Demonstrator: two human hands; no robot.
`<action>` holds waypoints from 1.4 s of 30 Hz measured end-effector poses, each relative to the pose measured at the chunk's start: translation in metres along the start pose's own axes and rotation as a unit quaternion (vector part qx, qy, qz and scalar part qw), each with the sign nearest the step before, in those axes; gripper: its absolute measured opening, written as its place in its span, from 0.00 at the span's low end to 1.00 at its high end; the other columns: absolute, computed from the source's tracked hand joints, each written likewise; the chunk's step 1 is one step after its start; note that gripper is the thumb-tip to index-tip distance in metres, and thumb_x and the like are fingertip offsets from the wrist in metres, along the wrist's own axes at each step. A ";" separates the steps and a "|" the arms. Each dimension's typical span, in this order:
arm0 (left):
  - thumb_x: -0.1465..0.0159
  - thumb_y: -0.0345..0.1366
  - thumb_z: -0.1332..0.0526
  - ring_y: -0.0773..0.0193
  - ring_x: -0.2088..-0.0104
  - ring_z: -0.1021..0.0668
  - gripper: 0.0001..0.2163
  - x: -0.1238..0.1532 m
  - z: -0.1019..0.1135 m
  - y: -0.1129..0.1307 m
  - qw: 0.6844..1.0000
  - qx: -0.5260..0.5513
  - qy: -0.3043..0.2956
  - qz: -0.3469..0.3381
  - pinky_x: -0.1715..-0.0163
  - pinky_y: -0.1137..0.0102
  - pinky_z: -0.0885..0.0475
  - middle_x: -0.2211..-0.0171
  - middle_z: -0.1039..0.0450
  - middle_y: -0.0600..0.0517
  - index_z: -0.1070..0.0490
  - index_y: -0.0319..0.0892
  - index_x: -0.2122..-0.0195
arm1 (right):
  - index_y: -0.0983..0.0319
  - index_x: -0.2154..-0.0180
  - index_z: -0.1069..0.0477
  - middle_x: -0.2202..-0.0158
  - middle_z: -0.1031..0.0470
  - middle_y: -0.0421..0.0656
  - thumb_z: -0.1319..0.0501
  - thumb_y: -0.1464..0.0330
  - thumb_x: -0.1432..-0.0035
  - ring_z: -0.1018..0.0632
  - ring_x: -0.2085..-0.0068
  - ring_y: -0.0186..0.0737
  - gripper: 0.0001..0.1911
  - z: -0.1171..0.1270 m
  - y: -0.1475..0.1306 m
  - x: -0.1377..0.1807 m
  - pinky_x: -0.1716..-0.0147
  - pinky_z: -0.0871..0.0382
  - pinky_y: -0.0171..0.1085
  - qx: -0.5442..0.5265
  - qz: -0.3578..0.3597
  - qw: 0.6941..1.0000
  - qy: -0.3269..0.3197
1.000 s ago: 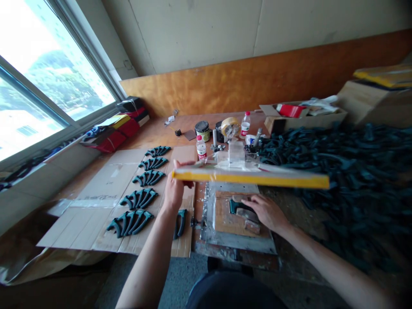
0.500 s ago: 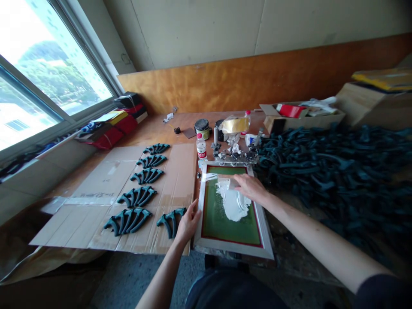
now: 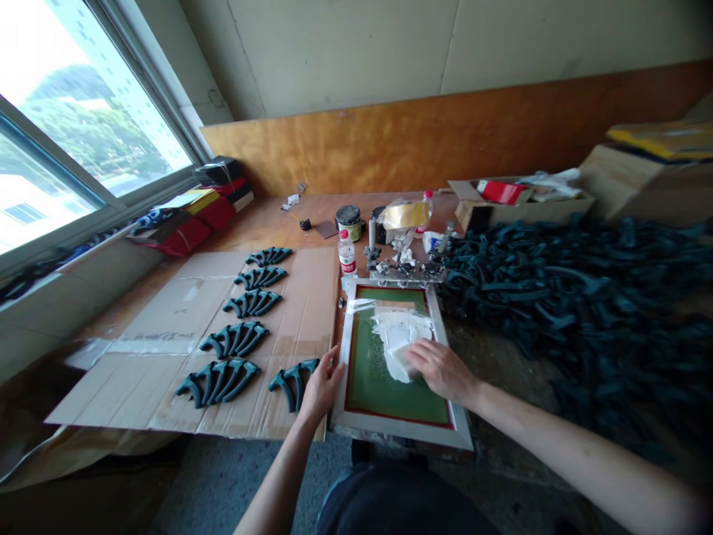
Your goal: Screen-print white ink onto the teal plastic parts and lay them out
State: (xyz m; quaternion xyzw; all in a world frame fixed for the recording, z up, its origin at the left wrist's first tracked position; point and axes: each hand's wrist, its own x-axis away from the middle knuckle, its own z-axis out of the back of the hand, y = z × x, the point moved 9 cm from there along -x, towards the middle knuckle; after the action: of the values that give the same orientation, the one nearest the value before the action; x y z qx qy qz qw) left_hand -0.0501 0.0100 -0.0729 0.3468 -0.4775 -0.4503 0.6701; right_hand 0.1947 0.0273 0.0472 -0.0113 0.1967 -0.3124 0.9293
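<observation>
A screen printing frame (image 3: 460, 427) with a green mesh lies in front of me, and white ink (image 3: 390, 327) is spread over its middle. My right hand (image 3: 443, 370) is closed around a pale squeegee (image 3: 402, 358), whose lower edge meets the ink near the middle of the mesh. At the frame's left side my left hand (image 3: 323, 383) has its fingers curled against the rail, gripping it. Just left of that hand, a small group of dark green curved handles (image 3: 292, 383) rests on a cardboard sheet (image 3: 183, 386).
Several more rows of handles (image 3: 237, 338) line the cardboard. A large heap of them (image 3: 529, 275) fills the right side. Behind the frame stand a metal hinge clamp (image 3: 409, 275), a water bottle (image 3: 347, 256) and a jar (image 3: 349, 219). Open cardboard boxes (image 3: 523, 212) sit back right.
My right hand has drawn the squeegee toward me, from the far end of the ink to its near part. My left hand has stayed at the frame's left edge.
</observation>
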 end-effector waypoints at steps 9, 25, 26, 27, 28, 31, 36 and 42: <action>0.42 0.52 0.39 0.61 0.71 0.22 0.34 0.009 0.000 0.020 0.995 0.093 -0.043 0.003 0.73 0.72 0.29 0.72 0.23 0.51 0.41 0.38 0.38 | 0.55 0.43 0.35 0.62 0.26 0.41 0.39 0.71 0.42 0.25 0.62 0.39 0.25 0.020 0.055 -0.046 0.61 0.30 0.36 -0.064 -0.129 0.989 -0.038; 0.40 0.58 0.44 0.68 0.75 0.25 0.24 -0.021 0.047 0.261 0.943 0.259 0.027 -0.207 0.80 0.78 0.36 0.72 0.24 0.49 0.29 0.39 0.66 | 0.61 0.63 0.27 0.67 0.25 0.46 0.49 0.55 0.38 0.24 0.67 0.43 0.19 0.018 0.155 0.062 0.65 0.30 0.40 -0.109 -0.378 0.917 0.068; 0.40 0.58 0.44 0.68 0.75 0.25 0.24 -0.023 0.047 0.266 0.941 0.263 0.032 -0.210 0.80 0.78 0.36 0.72 0.24 0.49 0.30 0.39 0.67 | 0.60 0.64 0.28 0.67 0.25 0.46 0.47 0.55 0.39 0.24 0.65 0.44 0.18 -0.001 0.141 0.064 0.64 0.30 0.40 -0.108 -0.359 0.926 0.039; 0.40 0.58 0.45 0.69 0.74 0.25 0.23 -0.023 0.047 0.266 0.938 0.268 0.046 -0.214 0.80 0.78 0.36 0.72 0.24 0.49 0.30 0.40 0.66 | 0.60 0.65 0.28 0.66 0.26 0.46 0.45 0.55 0.40 0.24 0.62 0.44 0.16 -0.017 0.125 0.063 0.61 0.31 0.41 -0.097 -0.337 0.936 0.016; 0.39 0.57 0.45 0.69 0.74 0.25 0.22 -0.020 0.047 0.262 0.934 0.275 0.070 -0.219 0.79 0.78 0.35 0.70 0.23 0.50 0.30 0.40 0.64 | 0.61 0.65 0.28 0.64 0.26 0.47 0.43 0.56 0.40 0.25 0.60 0.45 0.15 -0.029 0.111 0.060 0.59 0.32 0.41 -0.075 -0.320 0.945 -0.002; 0.40 0.57 0.43 0.70 0.75 0.25 0.23 -0.003 0.024 0.212 0.941 0.274 0.100 -0.169 0.79 0.78 0.35 0.70 0.23 0.50 0.29 0.40 0.60 | 0.62 0.67 0.31 0.63 0.26 0.49 0.40 0.63 0.40 0.25 0.58 0.46 0.09 -0.050 0.082 0.049 0.58 0.33 0.41 0.002 -0.328 0.942 -0.066; 0.45 0.63 0.42 0.57 0.68 0.20 0.32 0.049 -0.099 0.070 0.961 0.178 -0.161 0.136 0.79 0.73 0.31 0.62 0.21 0.40 0.26 0.37 0.55 | 0.62 0.65 0.35 0.66 0.26 0.47 0.44 0.69 0.36 0.25 0.62 0.45 0.04 -0.034 0.026 0.023 0.62 0.33 0.40 0.005 -0.364 0.931 -0.038; 0.46 0.62 0.41 0.56 0.65 0.20 0.30 0.047 -0.063 0.030 0.958 0.249 -0.046 0.131 0.73 0.70 0.28 0.64 0.21 0.42 0.26 0.37 0.59 | 0.58 0.58 0.34 0.60 0.26 0.44 0.45 0.68 0.37 0.25 0.56 0.43 0.05 0.000 -0.024 0.019 0.56 0.30 0.41 -0.100 -0.198 0.975 0.031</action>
State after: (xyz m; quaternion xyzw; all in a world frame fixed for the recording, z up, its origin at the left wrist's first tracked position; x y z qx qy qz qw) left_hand 0.0248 -0.0205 -0.0497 0.4161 -0.6459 -0.2405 0.5931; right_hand 0.1947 -0.0029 0.0444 -0.1334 0.2492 -0.4687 0.8369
